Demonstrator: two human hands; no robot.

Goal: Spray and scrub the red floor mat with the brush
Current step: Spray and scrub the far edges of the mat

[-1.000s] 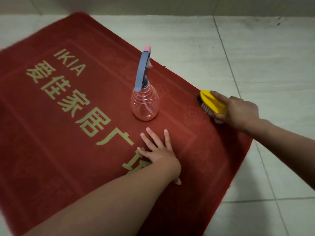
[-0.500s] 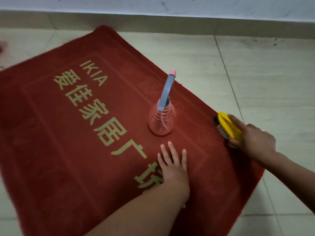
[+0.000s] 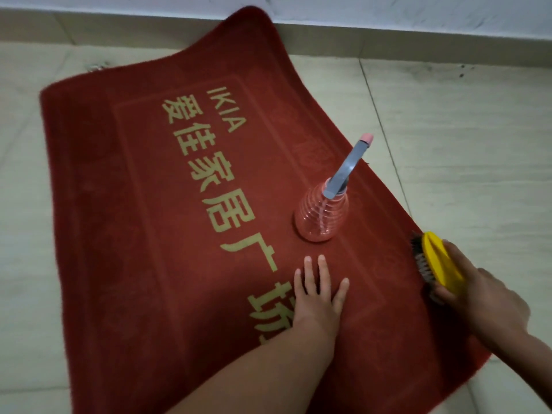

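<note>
Red pile floor mat (image 3: 119, 234) with gold lettering lies flat on the pale tiled floor (image 3: 478, 144), far corner at the wall base. Left hand (image 3: 319, 300) palm down on the mat, fingers straight and spread, holding nothing. Just beyond its fingertips stands a clear ribbed plastic spray bottle (image 3: 321, 216), upright, grey-blue trigger head with a pink tip. At the mat's right edge, a yellow-backed brush with dark bristles (image 3: 439, 261), gripped by the right hand (image 3: 484, 306), fingers curled over its back. Bristles seem to touch the mat edge; unclear.
</note>
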